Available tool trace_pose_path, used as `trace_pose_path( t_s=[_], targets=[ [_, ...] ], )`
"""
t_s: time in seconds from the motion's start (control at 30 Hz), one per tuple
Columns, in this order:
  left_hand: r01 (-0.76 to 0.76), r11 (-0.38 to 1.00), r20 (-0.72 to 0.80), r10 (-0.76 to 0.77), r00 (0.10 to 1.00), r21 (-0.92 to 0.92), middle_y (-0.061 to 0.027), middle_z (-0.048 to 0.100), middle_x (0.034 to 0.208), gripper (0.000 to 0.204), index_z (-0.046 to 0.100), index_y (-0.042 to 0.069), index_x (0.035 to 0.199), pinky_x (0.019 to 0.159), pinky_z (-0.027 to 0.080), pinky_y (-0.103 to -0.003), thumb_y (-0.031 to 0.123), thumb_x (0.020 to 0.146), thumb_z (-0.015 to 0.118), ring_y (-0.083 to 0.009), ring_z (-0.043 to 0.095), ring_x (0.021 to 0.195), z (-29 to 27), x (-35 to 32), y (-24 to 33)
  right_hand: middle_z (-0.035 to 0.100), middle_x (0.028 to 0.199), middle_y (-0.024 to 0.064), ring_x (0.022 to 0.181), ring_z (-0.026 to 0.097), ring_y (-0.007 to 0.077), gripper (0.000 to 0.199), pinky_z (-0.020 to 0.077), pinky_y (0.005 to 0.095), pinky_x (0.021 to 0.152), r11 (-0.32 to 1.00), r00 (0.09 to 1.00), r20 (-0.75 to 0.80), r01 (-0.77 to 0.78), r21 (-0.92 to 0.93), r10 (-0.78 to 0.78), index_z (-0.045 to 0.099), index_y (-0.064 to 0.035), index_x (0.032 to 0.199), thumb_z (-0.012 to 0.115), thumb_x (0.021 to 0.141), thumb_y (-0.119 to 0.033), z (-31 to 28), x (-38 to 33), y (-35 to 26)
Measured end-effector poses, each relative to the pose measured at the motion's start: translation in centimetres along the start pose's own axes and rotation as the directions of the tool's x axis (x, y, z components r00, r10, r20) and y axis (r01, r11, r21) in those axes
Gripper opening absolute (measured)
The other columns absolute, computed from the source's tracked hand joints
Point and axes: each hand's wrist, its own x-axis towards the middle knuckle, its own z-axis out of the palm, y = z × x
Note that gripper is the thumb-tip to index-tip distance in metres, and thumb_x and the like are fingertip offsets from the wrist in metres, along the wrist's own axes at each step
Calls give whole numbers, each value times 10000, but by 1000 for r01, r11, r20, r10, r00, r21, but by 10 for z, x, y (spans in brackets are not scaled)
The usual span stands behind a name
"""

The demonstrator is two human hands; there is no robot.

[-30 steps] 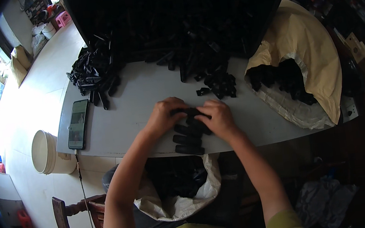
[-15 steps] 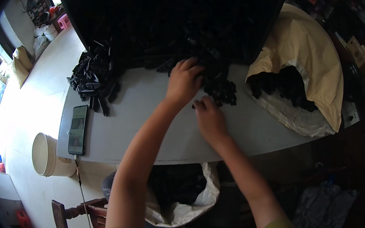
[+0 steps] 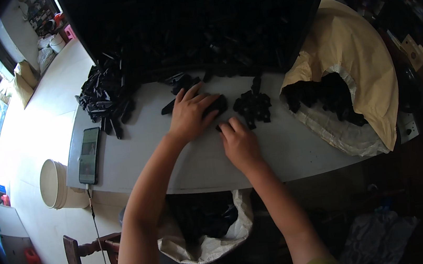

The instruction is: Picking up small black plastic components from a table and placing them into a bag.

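Note:
Over the grey table my left hand lies with its fingers spread. Black plastic pieces lie between its index finger and thumb; I cannot tell if they are gripped. Another slim black piece sticks out by its fingertips. Just to the right and nearer, my right hand is closed, its fingertips pinching a small black piece, mostly hidden. A cluster of small black parts lies beyond and to the right of that hand.
A heap of long black pieces lies at the table's left, by a phone on a cable. At right a paper sack holds black parts. A white sack hangs open below the table's front edge. A bucket stands left.
My left hand has moved left and nearer, away from the black cluster, with its fingers spread wider. My right hand has shifted slightly left and nearer. The cluster now shows uncovered.

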Motion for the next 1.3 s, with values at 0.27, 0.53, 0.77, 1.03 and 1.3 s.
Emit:
trace_pose_path(
  t_s=[0.27,0.53,0.77,1.03,1.3],
  targets=[
    [-21,1000,-109,23,994,14,-67,555,1201,443,630,139,1137,1015,355,-445,288,734,737,-292,489,1166,-59,-69,0,604,905,38,716,558,74,302,473,234,623,532,863,226,-465,708,452,571,-71,1254,457,1001,-190,-14,-8,1],
    [489,826,-430,-347,833,281,-104,579,1083,257,580,81,1023,933,366,-418,112,779,652,-289,526,1040,-81,-164,-14,599,909,41,705,548,71,299,467,231,626,342,839,190,-400,850,510,572,-57,1245,448,998,-173,-21,-18,10],
    [796,533,-429,-672,604,286,-129,626,975,193,553,71,1028,912,362,-431,95,837,563,-307,560,994,-112,-199,-82,582,899,32,689,510,55,291,453,214,626,545,890,196,-413,730,412,576,-38,1230,450,995,-153,-18,-16,-3],
    [301,950,-259,-311,915,-77,-100,600,1003,287,631,57,1031,815,463,-382,136,766,706,-295,557,951,-59,-106,33,574,888,10,694,497,49,284,434,201,632,573,873,212,-454,682,439,582,-63,1233,458,993,-150,-22,-18,-4],
    [234,969,-173,-244,954,-75,-99,593,1001,303,636,42,1050,844,453,-360,88,754,680,-286,541,969,-50,-90,34,585,876,28,673,513,66,276,451,214,615,636,910,131,-373,675,394,581,-30,1217,518,959,-105,-14,-20,-1]
  ],
)
